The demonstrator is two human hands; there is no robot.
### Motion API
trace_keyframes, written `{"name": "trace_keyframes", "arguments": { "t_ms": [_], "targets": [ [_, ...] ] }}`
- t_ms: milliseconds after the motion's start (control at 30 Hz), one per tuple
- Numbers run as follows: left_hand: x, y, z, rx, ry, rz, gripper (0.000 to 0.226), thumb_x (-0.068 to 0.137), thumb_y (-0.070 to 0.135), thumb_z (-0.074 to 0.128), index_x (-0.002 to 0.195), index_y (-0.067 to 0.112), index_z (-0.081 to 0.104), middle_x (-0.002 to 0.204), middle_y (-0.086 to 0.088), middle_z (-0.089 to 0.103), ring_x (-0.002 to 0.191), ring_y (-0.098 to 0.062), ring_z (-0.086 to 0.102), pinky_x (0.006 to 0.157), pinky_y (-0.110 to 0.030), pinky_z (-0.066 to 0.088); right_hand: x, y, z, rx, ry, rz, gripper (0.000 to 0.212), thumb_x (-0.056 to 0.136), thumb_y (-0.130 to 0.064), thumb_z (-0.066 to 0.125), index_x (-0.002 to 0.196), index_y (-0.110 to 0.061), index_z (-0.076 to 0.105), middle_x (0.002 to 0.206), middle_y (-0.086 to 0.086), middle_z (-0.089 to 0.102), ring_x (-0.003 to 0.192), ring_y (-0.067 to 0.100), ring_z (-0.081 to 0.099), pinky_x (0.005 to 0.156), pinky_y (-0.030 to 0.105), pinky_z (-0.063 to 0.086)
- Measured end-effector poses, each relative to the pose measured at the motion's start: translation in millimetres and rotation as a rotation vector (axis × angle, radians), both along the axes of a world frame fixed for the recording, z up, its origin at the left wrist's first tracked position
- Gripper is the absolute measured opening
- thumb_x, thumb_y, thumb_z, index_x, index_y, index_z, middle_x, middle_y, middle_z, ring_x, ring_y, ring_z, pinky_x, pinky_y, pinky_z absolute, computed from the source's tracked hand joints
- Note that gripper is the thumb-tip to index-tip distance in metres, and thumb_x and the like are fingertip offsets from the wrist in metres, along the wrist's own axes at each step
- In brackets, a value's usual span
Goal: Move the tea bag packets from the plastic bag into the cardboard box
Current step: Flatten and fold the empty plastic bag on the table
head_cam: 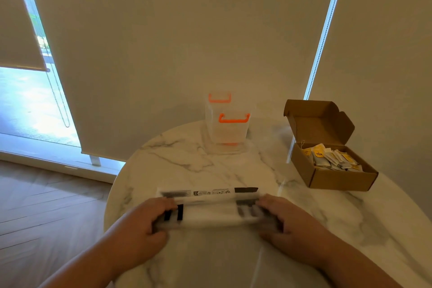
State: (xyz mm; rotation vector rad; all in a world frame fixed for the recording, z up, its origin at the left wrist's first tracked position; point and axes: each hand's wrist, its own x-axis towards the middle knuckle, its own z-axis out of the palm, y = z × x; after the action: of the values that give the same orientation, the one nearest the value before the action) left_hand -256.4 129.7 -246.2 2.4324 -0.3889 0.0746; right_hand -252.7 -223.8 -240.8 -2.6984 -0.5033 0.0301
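— So where's the bag [210, 214]?
— Flat on the table [210, 166], near its front edge; the left hand [142, 220] and right hand [288, 221] each grip one end, fingers curled over it.
— And the packets [334, 158]?
— Heaped in the open box [339, 181], well off to the right. The bag seems thin, limp, slippery: best pinched at the ends.

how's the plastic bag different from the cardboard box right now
The plastic bag lies flat at the near edge; the cardboard box stands at the right, lid up. The bag is whitish with black print; the box plain brown. The left hand and right hand grip the bag's ends; the box, untouched, holds tea bag packets. Both sit on the marble table.
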Motion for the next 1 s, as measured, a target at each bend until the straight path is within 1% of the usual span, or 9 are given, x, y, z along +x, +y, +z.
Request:
{"name": "trace_keyframes", "arguments": {
  "t_ms": [167, 233, 333, 433, 500, 600, 767, 900, 1000],
  "targets": [
    [3, -2, -8, 0.085, -0.164, 0.006, 0.037, 0.078, 0.036, 0.051, 0.109, 0.041, 0.071, 0.117, 0.036, 0.051, 0.11, 0.014, 0.05, 0.092, 0.0, 0.033, 0, 2, -2, -0.047, -0.07, 0.055, 0.038, 0.094, -0.041, 0.058, 0.132, -0.043, 0.055, 0.125, -0.032, 0.044, 0.113, -0.024, 0.029, 0.092, -0.007, 0.015],
    [2, -2, -5, 0.066, -0.218, -0.012, 0.032, 0.081, 0.038, 0.048, 0.102, 0.04, 0.072, 0.103, 0.03, 0.059, 0.101, 0.009, 0.057, 0.087, -0.008, 0.042, 2, 3, -5, -0.018, -0.11, 0.047, 0.027, 0.095, -0.039, 0.055, 0.12, -0.044, 0.062, 0.115, -0.029, 0.054, 0.106, -0.019, 0.039, 0.092, 0.001, 0.028],
    [-4, -1, 0, 0.041, -0.198, -0.001, 0.016, 0.084, 0.033, 0.062, 0.096, 0.043, 0.066, 0.088, 0.023, 0.064, 0.083, 0.003, 0.062, 0.073, -0.021, 0.051, 5, 4, -7, 0.021, -0.141, -0.027, 0.017, 0.097, -0.045, 0.047, 0.098, -0.043, 0.064, 0.094, -0.022, 0.057, 0.093, -0.005, 0.049, 0.082, 0.017, 0.042],
    [-8, 0, 0, 0.034, -0.178, 0.02, 0.023, 0.076, 0.038, 0.073, 0.095, 0.046, 0.063, 0.087, 0.023, 0.064, 0.076, 0.0, 0.061, 0.065, -0.019, 0.049, 4, 4, -4, 0.056, -0.151, -0.109, 0.02, 0.098, -0.043, 0.046, 0.089, -0.037, 0.062, 0.085, -0.018, 0.058, 0.086, 0.0, 0.051, 0.075, 0.018, 0.042],
    [-8, -2, 0, -0.01, -0.171, 0.051, 0.007, 0.085, 0.033, 0.069, 0.084, 0.038, 0.064, 0.074, 0.014, 0.063, 0.066, -0.007, 0.06, 0.058, -0.022, 0.048, 4, 4, -1, 0.076, -0.169, -0.168, 0.02, 0.099, -0.041, 0.046, 0.086, -0.035, 0.06, 0.08, -0.015, 0.06, 0.081, 0.002, 0.053, 0.072, 0.021, 0.045],
    [-2, -6, -1, -0.064, -0.182, 0.125, 0.017, 0.092, 0.029, 0.062, 0.075, 0.028, 0.061, 0.064, 0.009, 0.061, 0.062, -0.01, 0.058, 0.056, -0.022, 0.045, 6, 7, 1, 0.081, -0.181, -0.252, 0.022, 0.098, -0.042, 0.046, 0.082, -0.032, 0.059, 0.073, -0.011, 0.061, 0.071, 0.005, 0.056, 0.068, 0.03, 0.049],
    [16, -21, 0, -0.01, -0.126, 0.339, 0.023, 0.09, 0.036, 0.06, 0.07, 0.025, 0.057, 0.064, 0.007, 0.061, 0.06, -0.007, 0.056, 0.06, -0.031, 0.049, 12, 23, -2, 0.009, -0.197, -0.34, 0.02, 0.097, -0.045, 0.046, 0.089, -0.032, 0.059, 0.074, -0.009, 0.06, 0.073, 0.006, 0.054, 0.071, 0.029, 0.045],
    [23, -31, -4, 0.143, -0.154, 0.431, 0.018, 0.083, 0.044, 0.063, 0.086, 0.033, 0.05, 0.087, 0.013, 0.049, 0.072, -0.012, 0.054, 0.066, -0.032, 0.049, 17, 25, -7, -0.055, -0.237, -0.386, 0.02, 0.095, -0.047, 0.045, 0.092, -0.03, 0.057, 0.079, -0.009, 0.056, 0.081, 0.015, 0.054, 0.075, 0.033, 0.043],
    [24, -38, -4, 0.319, -0.354, 0.388, 0.016, 0.081, 0.035, 0.059, 0.097, 0.035, 0.053, 0.099, 0.011, 0.052, 0.086, -0.018, 0.053, 0.071, -0.035, 0.045, 17, 24, -8, -0.027, -0.277, -0.409, 0.014, 0.092, -0.045, 0.052, 0.099, -0.033, 0.055, 0.095, -0.009, 0.053, 0.092, 0.015, 0.05, 0.082, 0.032, 0.045]
  ]
}}
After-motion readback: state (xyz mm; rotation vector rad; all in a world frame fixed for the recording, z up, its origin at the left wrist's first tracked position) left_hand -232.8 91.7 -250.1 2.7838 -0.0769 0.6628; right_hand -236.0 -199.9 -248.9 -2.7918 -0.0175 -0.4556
